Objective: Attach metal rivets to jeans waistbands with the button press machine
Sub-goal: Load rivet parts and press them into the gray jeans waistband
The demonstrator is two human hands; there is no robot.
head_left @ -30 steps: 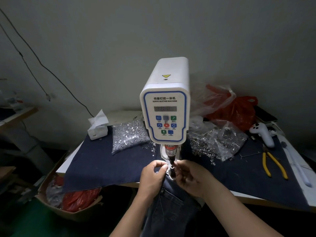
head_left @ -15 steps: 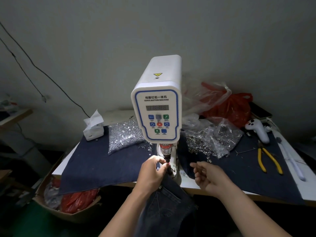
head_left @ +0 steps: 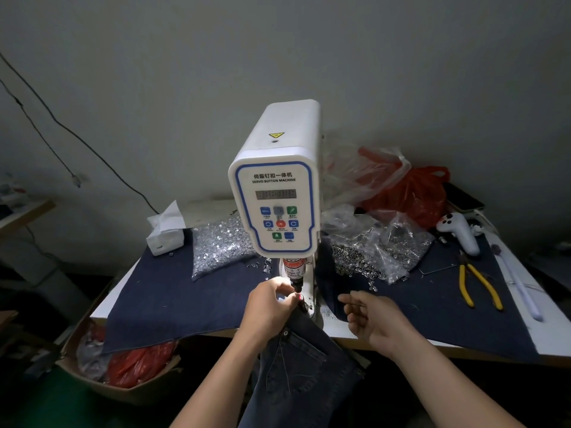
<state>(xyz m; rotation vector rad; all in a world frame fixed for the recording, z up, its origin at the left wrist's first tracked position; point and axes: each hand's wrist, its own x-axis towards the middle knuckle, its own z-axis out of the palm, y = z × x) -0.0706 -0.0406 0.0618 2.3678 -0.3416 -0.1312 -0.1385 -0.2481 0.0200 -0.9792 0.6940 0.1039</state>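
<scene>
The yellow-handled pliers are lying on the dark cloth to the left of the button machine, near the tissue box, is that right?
Not quite. In the head view the yellow-handled pliers do lie on the dark cloth, but to the right of the button machine, near the white controller. The tissue box is on the left.

A small garment workshop: a white servo button machine [head_left: 275, 193] stands on a denim-covered worktable [head_left: 349, 335], flanked by bags of metal fasteners [head_left: 222, 242], yellow-handled pliers [head_left: 477, 285] and a box of scraps [head_left: 123, 375] against a bare wall.
</scene>
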